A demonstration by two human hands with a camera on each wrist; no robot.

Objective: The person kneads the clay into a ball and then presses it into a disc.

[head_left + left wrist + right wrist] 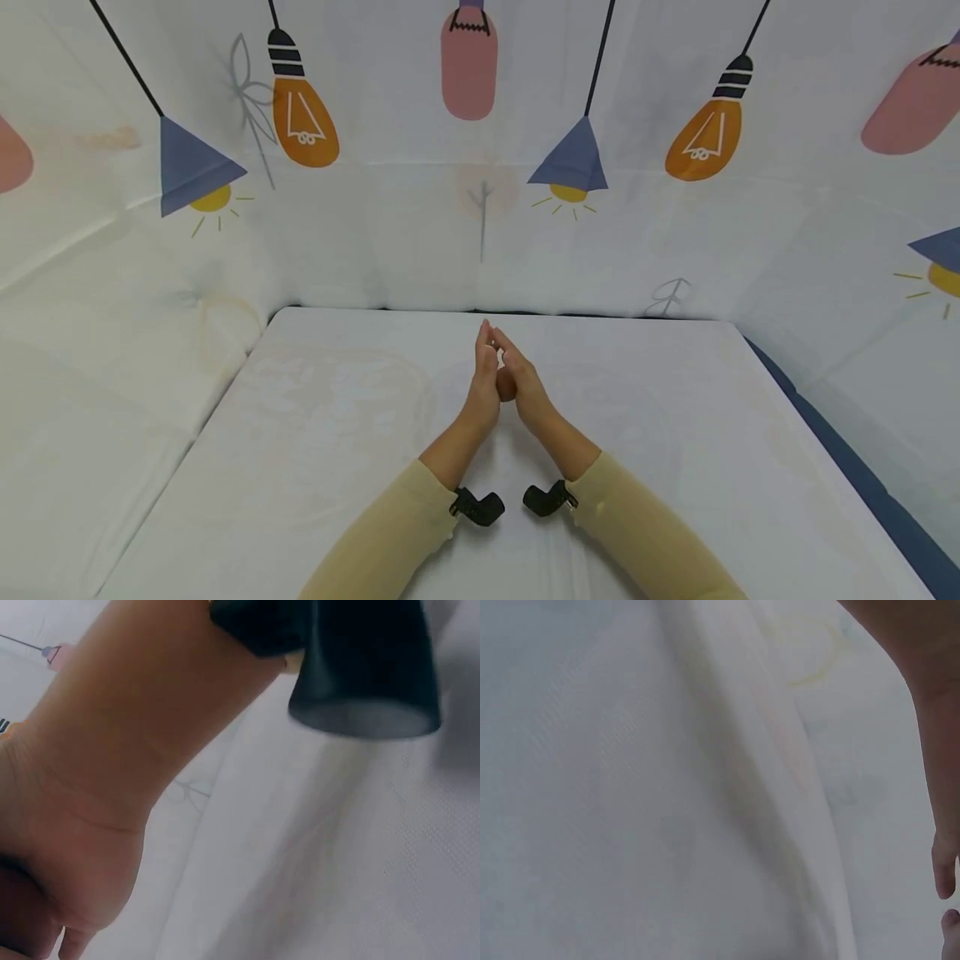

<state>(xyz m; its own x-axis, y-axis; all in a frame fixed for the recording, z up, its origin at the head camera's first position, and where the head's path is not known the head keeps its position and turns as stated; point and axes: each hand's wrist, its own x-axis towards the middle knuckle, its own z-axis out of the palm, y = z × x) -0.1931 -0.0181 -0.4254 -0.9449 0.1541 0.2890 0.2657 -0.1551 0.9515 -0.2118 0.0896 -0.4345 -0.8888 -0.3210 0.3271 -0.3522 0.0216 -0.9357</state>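
Both hands stand upright over the table, palms facing each other and fingertips meeting at the top. Between the palms sits a rounded reddish-brown lump, partly covered by the hands; its kind is unclear. My left hand presses it from the left with fingers extended. From the other side my right hand leans against it, its fingers also straight. In the left wrist view, the heel of the left hand shows beside the dark brown lump. Only part of the right hand appears at the right wrist view's edge.
A white-covered table lies beneath the hands. Behind it hangs a pale curtain printed with lamps and bulbs. Black wrist cameras sit at both cuffs. Dark blue fabric shows along the right edge.
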